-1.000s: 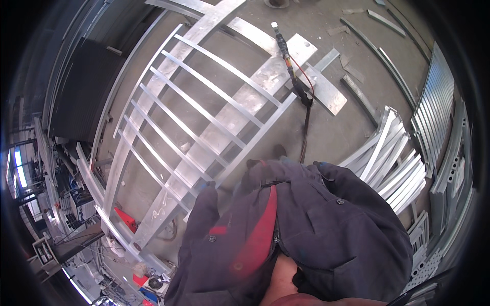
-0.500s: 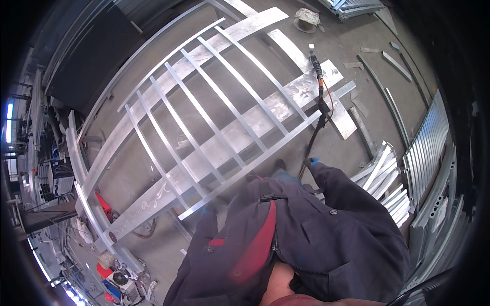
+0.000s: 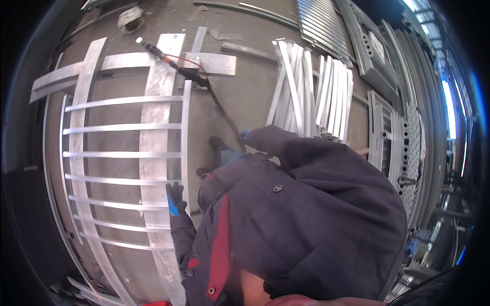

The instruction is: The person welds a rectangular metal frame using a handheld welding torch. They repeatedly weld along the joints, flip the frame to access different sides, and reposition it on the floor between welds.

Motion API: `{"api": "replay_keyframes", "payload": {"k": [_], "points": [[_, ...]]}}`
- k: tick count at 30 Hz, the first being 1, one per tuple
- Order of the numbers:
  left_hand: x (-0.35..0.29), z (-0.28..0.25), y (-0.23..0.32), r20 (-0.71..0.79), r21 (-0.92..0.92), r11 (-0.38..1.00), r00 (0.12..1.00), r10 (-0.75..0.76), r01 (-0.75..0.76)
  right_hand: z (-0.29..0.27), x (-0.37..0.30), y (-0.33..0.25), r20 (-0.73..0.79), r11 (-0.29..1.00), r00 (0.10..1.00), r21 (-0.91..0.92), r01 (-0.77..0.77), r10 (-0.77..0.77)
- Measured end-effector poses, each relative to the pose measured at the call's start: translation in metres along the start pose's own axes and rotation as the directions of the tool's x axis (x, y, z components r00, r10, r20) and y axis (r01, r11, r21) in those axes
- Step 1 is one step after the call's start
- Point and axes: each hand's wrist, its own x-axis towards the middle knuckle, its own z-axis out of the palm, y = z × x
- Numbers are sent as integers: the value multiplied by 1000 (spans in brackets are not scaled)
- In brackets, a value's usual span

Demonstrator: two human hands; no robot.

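Observation:
A ladder-like metal frame [image 3: 122,154] of pale square tubing lies on the left, with several rungs between two long rails. My left hand [image 3: 174,198], in a dark glove with a blue back, is over its near rail and rung ends; the fingers are stretched out and hold nothing. Whether it touches the metal I cannot tell. My right hand [image 3: 245,135], partly hidden by the sleeve, closes around a dark cable [image 3: 224,113]. That cable runs up to a black torch-like tool [image 3: 173,62] with an orange band and thin red wire, beyond the frame's far corner.
Wide flat metal bars [image 3: 155,109] lie beneath the frame, crossed by another bar [image 3: 219,64] at the far end. Bundled white metal strips [image 3: 293,86] lie to the right. Beyond them stand a slatted panel [image 3: 321,25] and stacked profiles [image 3: 388,132]. A round, crusted object [image 3: 130,19] sits far left.
My view has swung to the right, so the frame now appears farther left. My left hand has come up into sight beside the near rail. The right hand stays at the cable.

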Motion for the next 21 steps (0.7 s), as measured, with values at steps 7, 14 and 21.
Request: {"api": "replay_keyframes", "payload": {"k": [7, 14, 21], "points": [[119, 177, 34, 113, 174, 929, 931, -348, 327, 20, -61, 201, -138, 929, 940, 249, -273, 313], [161, 281, 35, 22, 707, 643, 900, -435, 294, 45, -80, 307, -33, 828, 900, 407, -385, 435], [210, 320, 34, -70, 716, 561, 842, -535, 416, 24, -18, 373, -7, 778, 918, 534, -331, 396]]}}
